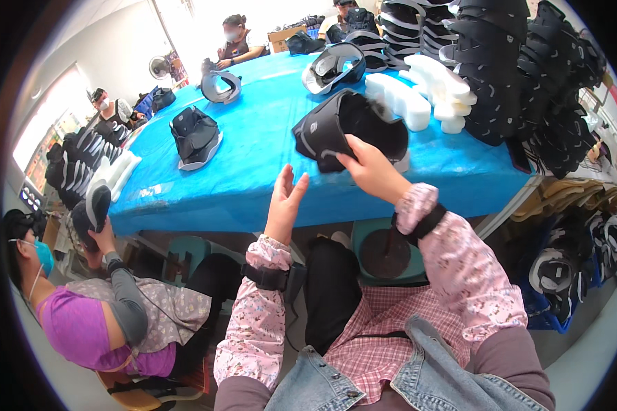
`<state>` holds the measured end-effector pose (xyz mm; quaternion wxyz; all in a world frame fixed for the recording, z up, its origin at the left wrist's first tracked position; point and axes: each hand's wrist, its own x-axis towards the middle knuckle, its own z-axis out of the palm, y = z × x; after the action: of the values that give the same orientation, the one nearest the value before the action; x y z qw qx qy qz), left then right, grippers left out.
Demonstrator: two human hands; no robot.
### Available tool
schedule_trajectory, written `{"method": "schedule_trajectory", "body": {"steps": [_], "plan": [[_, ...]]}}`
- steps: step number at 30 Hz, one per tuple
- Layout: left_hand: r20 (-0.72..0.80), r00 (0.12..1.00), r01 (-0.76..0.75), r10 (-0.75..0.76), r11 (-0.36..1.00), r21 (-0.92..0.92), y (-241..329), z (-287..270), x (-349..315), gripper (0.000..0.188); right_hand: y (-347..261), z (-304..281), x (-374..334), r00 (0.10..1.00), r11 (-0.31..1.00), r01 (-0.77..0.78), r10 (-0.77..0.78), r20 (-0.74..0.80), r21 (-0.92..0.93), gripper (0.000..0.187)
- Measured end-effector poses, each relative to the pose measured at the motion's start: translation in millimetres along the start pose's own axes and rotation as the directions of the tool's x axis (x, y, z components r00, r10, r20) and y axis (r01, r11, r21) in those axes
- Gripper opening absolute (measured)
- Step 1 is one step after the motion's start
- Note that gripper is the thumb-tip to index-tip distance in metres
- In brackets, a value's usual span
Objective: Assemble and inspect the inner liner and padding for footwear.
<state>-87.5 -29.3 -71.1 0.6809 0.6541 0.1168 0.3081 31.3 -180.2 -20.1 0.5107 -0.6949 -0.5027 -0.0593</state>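
Note:
A black, curved padded piece that looks like a helmet liner is in my right hand, over the near edge of the blue-covered table. My thumb and fingers are closed on its near rim, and its dark hollow faces right. Part of its far edge is blurred. My left hand is just in front of the table edge, left of the liner and apart from it. Its fingers are spread and point up, with nothing in them. Farther left on the table rests another black liner with a grey-white rim.
Two grey-and-black liners lie farther back. White foam forms and tall stacks of black liners stand at the right. A co-worker sits close on my left, holding a liner. Blue crates stand low right.

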Motion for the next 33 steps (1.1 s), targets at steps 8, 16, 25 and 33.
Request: {"method": "schedule_trajectory", "body": {"steps": [8, 16, 25, 33], "plan": [[0.219, 0.885, -0.408, 0.412, 0.911, -0.065, 81, 32, -64, 0.031, -100, -34, -66, 1.000, 0.936, -0.006, 0.010, -0.009, 0.352, 0.024], [0.332, 0.888, -0.302, 0.318, 0.948, -0.100, 95, 31, -119, 0.027, -143, -61, -108, 0.917, 0.891, 0.384, -0.399, -0.012, -0.244, 0.029], [0.259, 0.858, -0.473, 0.444, 0.879, 0.059, 109, 55, -160, 0.023, -157, -60, -163, 0.962, 0.992, 0.110, -0.092, -0.256, 0.058, 0.025], [0.408, 0.884, -0.115, 0.228, 0.952, -0.283, 107, 45, -164, 0.034, -148, -59, -173, 0.968, 0.976, 0.216, -0.218, -0.127, -0.032, 0.023]]}}
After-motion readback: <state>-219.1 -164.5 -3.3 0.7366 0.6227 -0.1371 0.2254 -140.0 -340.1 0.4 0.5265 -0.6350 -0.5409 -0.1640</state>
